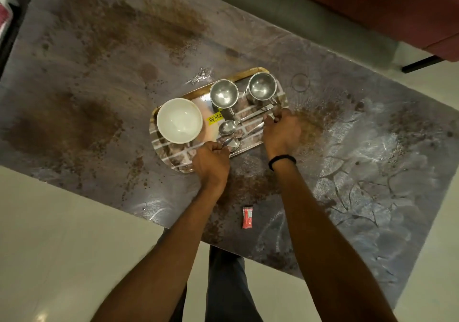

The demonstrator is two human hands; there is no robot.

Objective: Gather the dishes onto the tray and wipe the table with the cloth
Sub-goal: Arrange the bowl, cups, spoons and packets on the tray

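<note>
Tray (pixel 173 158) on table (pixel 104 78), left hand (pixel 211 163) and right hand (pixel 282 130) clamped on its edges

It looks like a home living room. A low coffee table (pixel 99 48) stands on pale floor tiles (pixel 62 234) beside a maroon sofa (pixel 397 6).

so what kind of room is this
Probably a home living room: a grey marbled table beside a dark red sofa, with a patterned rectangular tray holding a white round bowl and two steel cups.
</note>
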